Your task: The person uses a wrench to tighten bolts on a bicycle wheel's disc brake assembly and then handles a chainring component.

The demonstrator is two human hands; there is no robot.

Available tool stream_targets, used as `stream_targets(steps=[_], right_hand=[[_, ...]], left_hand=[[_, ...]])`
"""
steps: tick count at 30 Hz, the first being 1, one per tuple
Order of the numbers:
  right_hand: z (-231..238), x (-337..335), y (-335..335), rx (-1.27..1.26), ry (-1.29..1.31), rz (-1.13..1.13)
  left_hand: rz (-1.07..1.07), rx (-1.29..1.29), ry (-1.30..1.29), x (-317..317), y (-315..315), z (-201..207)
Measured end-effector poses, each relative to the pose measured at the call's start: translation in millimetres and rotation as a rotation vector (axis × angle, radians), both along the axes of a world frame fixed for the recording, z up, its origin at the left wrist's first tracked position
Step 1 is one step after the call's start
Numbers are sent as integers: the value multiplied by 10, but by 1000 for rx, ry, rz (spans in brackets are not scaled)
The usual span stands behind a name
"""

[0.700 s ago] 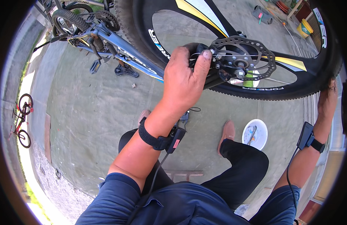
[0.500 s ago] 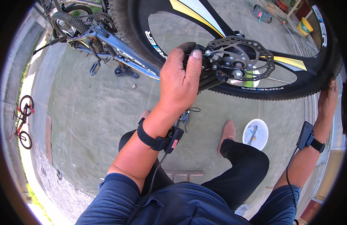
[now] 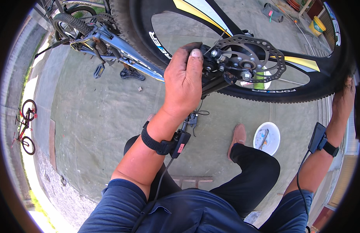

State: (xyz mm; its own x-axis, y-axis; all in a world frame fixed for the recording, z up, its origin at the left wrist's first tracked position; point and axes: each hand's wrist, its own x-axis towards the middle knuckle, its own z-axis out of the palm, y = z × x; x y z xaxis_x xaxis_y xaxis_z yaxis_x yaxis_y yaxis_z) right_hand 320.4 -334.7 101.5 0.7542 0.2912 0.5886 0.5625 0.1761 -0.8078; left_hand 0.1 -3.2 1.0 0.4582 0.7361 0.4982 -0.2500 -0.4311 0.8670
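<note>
Bicycle wheel [image 3: 229,19] with brake disc [image 3: 274,50], raised before the wearer.
Left hand [image 3: 184,79]: closed on the brake caliper [image 3: 215,55], beside the disc. Right hand [image 3: 345,91]: against the tyre [image 3: 304,98] (fingers hidden; grip cannot be told). Step, as judged: brake handling; next move seemingly calls for fingers clear of the disc. Beyond: white bucket [image 3: 277,143], blue-grey frame [image 3: 125,50].

Here's my left grip [image 3: 184,75], curled against the brake caliper [image 3: 218,57], thumb uppermost, right beside the perforated disc [image 3: 280,58]! Out right, my right grip [image 3: 346,88] touches the wheel [image 3: 233,29] at its tyre. Below, a white basin [image 3: 271,146] holds a tool [image 3: 264,139]; upper left, a blue bicycle frame [image 3: 121,47] slants across.
</note>
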Motion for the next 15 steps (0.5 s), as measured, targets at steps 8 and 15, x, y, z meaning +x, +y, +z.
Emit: stream_targets(steps=[8, 15], right_hand=[[-27, -179, 212, 140, -41, -158], [-18, -219, 293, 122, -40, -144]], left_hand=[[-4, -5, 20, 12, -79, 98], [12, 5, 42, -37, -37, 82]])
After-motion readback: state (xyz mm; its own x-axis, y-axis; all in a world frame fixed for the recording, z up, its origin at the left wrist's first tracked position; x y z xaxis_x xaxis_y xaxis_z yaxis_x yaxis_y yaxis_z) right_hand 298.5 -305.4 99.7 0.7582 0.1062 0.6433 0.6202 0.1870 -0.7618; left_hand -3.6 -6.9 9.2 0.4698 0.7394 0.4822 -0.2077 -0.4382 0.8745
